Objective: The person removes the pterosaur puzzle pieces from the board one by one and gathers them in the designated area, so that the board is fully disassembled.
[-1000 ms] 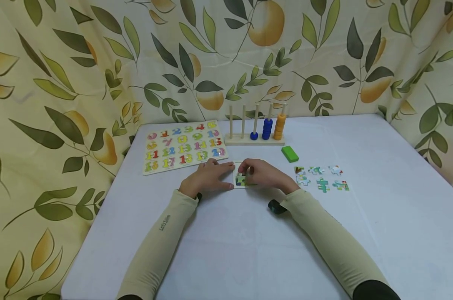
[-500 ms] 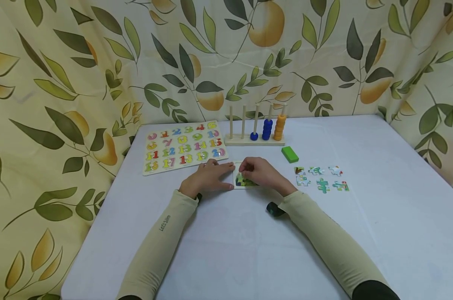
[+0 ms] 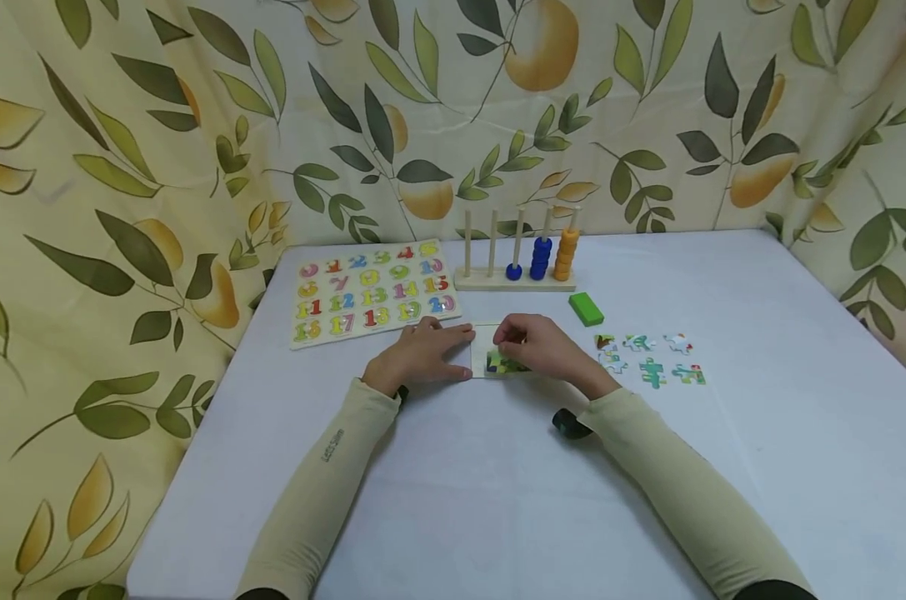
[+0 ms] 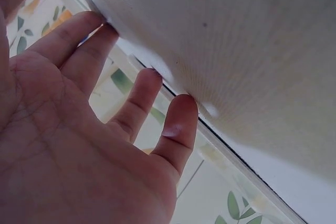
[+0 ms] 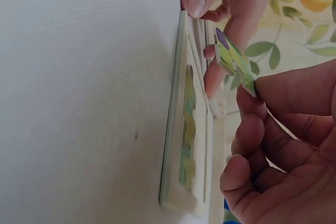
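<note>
A small jigsaw puzzle piece [image 5: 234,61], green with a purple patch, is pinched between the thumb and fingers of my right hand [image 3: 548,348]. In the right wrist view it is held up off the pale puzzle tray [image 5: 173,184]. Inside the tray lies a strip of joined green pieces [image 5: 187,135]; the tray's left end is bare, and my right hand hides its right part in the head view. My left hand [image 3: 418,360] rests at the tray's left edge with fingers and thumb spread, seen palm-side in the left wrist view.
Several loose puzzle pieces [image 3: 652,372] lie to the right of the tray. Behind it stand a number board [image 3: 373,296], a bead peg rack [image 3: 515,283] and a green block [image 3: 586,308]. A patterned curtain [image 3: 453,108] hangs behind the table.
Green picture covered the tray's lower left corner before; that corner is bare now. My right hand has shifted slightly right. The left hand stays at the tray, and the head view has turned a little.
</note>
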`<state>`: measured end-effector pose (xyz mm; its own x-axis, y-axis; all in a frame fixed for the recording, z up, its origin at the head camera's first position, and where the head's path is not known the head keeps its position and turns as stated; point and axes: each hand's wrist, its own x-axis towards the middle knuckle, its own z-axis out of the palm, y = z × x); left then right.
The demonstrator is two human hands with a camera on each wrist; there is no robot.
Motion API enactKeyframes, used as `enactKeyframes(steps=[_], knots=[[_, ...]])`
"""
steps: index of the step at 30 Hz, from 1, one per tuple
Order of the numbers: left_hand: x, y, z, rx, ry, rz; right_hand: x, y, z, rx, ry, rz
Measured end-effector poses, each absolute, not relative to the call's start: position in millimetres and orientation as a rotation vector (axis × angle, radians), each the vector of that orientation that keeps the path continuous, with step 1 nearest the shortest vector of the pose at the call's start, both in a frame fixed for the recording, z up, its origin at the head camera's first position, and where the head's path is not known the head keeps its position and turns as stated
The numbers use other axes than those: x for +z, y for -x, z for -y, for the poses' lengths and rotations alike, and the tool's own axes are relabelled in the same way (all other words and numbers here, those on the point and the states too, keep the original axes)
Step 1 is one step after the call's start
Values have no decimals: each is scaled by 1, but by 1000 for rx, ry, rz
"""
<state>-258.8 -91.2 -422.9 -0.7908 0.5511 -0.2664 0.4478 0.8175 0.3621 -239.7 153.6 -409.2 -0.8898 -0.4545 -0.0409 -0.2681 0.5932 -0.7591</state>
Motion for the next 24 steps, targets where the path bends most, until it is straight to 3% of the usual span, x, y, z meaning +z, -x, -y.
enactKeyframes(steps=[24], knots=[[-421, 255, 91, 425, -759, -2633, -397, 193, -229, -1067, 518, -2705]])
